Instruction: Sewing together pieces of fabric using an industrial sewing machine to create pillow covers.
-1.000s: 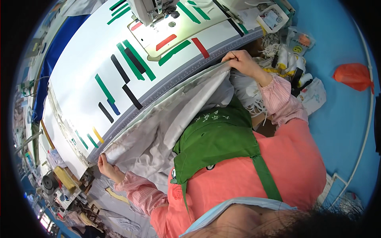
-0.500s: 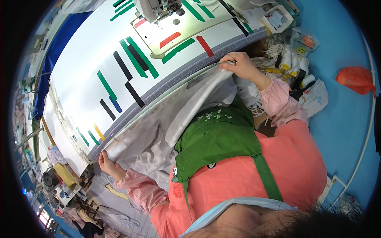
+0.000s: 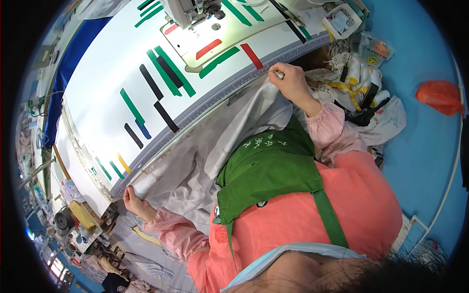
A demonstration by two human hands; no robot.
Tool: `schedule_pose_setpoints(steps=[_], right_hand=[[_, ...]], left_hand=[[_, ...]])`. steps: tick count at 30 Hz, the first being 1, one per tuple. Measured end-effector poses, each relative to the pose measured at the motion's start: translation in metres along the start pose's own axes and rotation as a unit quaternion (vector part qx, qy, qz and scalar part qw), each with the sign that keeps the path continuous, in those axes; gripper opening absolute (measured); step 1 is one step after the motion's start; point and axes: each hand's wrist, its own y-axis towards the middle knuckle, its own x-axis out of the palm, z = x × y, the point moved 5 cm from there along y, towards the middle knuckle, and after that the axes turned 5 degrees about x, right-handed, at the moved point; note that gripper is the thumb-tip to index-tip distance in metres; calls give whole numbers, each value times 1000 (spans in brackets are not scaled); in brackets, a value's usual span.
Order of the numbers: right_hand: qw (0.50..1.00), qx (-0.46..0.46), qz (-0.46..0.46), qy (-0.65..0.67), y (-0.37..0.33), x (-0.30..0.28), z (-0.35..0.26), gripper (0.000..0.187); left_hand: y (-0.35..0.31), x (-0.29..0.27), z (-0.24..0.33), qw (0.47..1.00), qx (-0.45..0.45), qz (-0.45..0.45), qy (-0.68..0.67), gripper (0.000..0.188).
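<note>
A length of light grey-white cloth (image 3: 188,163) is stretched between my hands along the front edge of the sewing table, its lower part sagging in folds toward my lap. At the cloth's left end, my left hand (image 3: 138,204) pinches the edge near the table corner. My right hand (image 3: 291,83) is closed on the other end, just in front of the table edge. A small shiny piece shows at its fingers, too small to make out. Beyond the cloth stands the sewing machine (image 3: 188,12), its needle area lit.
Coloured tape strips mark the white tabletop (image 3: 105,80); a ruler strip (image 3: 224,80) follows its front edge. To the right are a white box (image 3: 342,22), thread spools (image 3: 354,73), a yellow tape measure (image 3: 352,92) and a red bag (image 3: 438,97). A green apron (image 3: 268,176) covers my front.
My right hand has shifted slightly left and turned, still gripping the cloth; the right sleeve has moved left with it. My left hand stays almost in place.
</note>
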Motion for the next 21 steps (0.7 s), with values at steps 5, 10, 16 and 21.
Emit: schedule_pose_setpoints(steps=[5, 10, 16, 21], right_hand=[[1000, -21, 18, -2, 0, 3, 2, 10], [998, -49, 29, 23, 0, -2, -5, 12], [983, 15, -160, 87, -39, -4, -31, 11], [977, -44, -153, 139, -65, -12, -45, 12]], left_hand=[[10, -12, -18, 1000, 3, 4, 10, 16], [-8, 11, 19, 998, 54, 6, 44, 21], [-216, 213, 123, 776, 517, -309, 188, 43], [-321, 301, 125, 725, 469, -505, 8, 35]])
